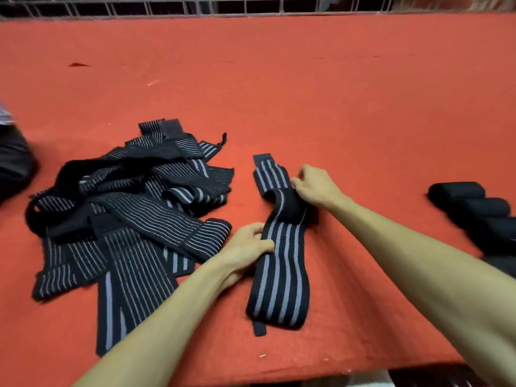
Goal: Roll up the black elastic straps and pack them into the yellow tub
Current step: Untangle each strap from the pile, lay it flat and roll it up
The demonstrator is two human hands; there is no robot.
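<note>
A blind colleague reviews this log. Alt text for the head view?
Two hands work a black, grey-striped strap on a red table: the left hand pinches its edge, the right hand grips its folded middle. A pile of loose straps lies left, rolled straps right.

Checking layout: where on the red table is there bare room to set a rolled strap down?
Free: the wide far half of the red cloth table, up to the wire fence. Crowded: tangled striped-strap pile left, rolled black straps right.
</note>
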